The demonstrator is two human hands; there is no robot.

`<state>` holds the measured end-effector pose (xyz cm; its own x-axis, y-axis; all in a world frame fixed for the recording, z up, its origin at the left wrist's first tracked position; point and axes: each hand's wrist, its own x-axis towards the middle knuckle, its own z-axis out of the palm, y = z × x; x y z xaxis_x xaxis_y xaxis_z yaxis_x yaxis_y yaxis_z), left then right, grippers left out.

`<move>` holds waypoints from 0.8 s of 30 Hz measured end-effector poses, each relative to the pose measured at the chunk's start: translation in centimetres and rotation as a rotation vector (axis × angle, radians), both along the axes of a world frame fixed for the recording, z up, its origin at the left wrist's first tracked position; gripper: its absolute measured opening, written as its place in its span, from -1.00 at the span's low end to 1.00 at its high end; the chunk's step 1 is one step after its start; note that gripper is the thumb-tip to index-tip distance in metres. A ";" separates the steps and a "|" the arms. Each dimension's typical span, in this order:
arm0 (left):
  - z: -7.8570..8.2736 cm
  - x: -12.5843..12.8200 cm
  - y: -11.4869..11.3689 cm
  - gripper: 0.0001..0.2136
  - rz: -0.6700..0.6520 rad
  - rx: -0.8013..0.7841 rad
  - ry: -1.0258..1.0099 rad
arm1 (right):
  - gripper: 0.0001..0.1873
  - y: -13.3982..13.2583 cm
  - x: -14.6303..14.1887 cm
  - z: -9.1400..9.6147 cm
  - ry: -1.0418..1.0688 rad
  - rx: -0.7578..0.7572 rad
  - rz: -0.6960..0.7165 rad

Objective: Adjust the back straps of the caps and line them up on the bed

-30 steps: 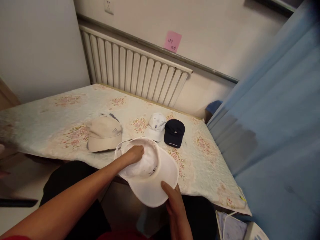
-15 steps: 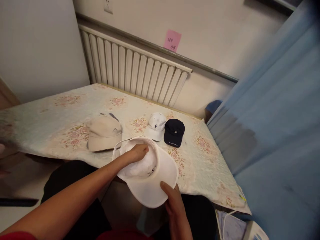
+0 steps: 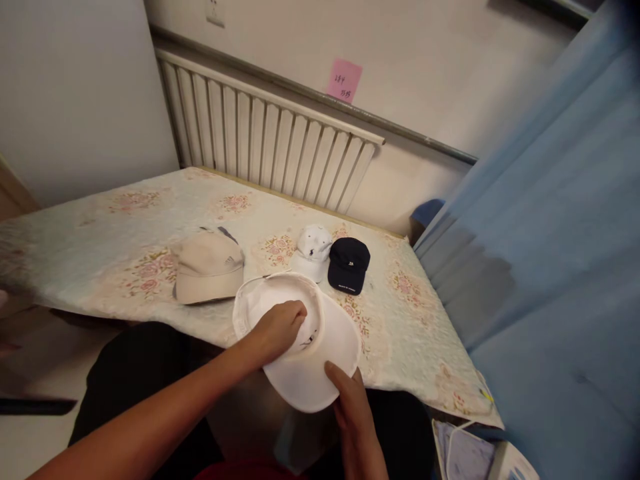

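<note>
Brim (image 3: 320, 373) pinched by the right hand (image 3: 351, 403), the white cap (image 3: 316, 347) tilts hollow-up over the table's near edge (image 3: 410, 393), closed left hand (image 3: 283, 327) inside.

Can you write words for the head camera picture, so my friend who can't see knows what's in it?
A person's right hand holds a white cap by its brim, hollow side showing, with the left hand inside. Beyond, a beige cap, another white cap and a dark cap sit on a flowery cloth near a radiator.
</note>
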<state>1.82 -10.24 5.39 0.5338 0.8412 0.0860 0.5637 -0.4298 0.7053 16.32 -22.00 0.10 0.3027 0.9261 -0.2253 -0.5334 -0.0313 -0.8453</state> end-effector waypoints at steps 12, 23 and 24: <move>-0.1 1.0 -7.4 -0.81 -0.116 0.076 -0.212 | -0.33 0.5 0.1 -1.2 -0.075 0.050 -0.027; 0.1 2.9 -7.5 -0.85 -0.103 0.018 -0.124 | -0.71 0.6 -0.3 -1.8 -0.456 0.035 -0.068; 0.1 3.1 -7.6 -0.85 -0.108 0.017 -0.116 | -0.78 0.6 -0.1 -2.1 -0.498 0.043 -0.068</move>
